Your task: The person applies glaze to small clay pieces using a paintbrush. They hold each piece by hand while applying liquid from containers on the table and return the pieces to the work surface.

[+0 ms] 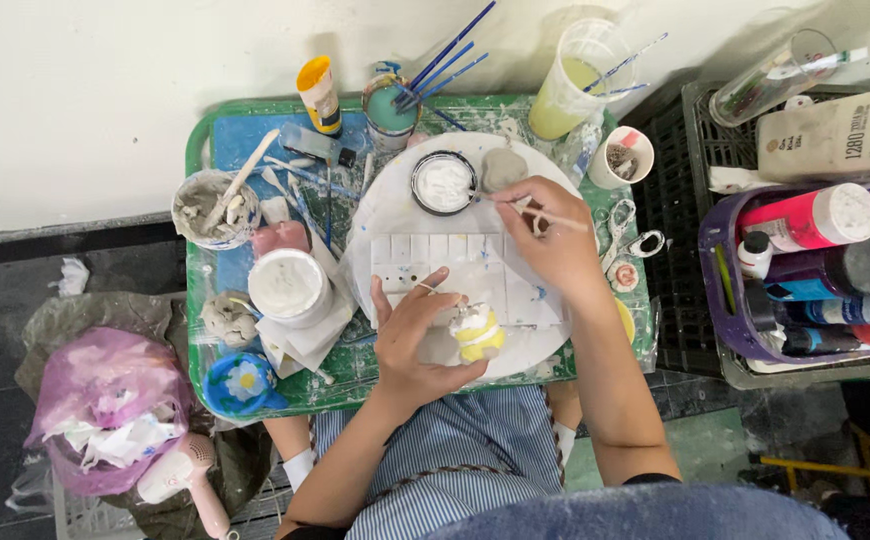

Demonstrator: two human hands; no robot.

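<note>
My left hand [413, 340] grips a small yellow and white clay figure [478, 333] above the near edge of a round white board [395, 215]. My right hand [550, 235] holds a thin paintbrush [515, 206] whose tip reaches left toward a small black-rimmed pot of white paint [443, 183]. A grey lump of clay [502, 168] lies just beyond the right hand. A white palette with square wells [425, 262] sits on the board between the two hands.
A green tray [200, 130] carries a white tub [288, 286], a clay-filled cup [210, 208], a yellow paint bottle [319, 95], cups of brushes [393, 105], scissors [623, 232]. Paint bottles fill a purple basket [723, 300] at right. A pink bag [105, 400] and hairdryer [187, 478] lie at left.
</note>
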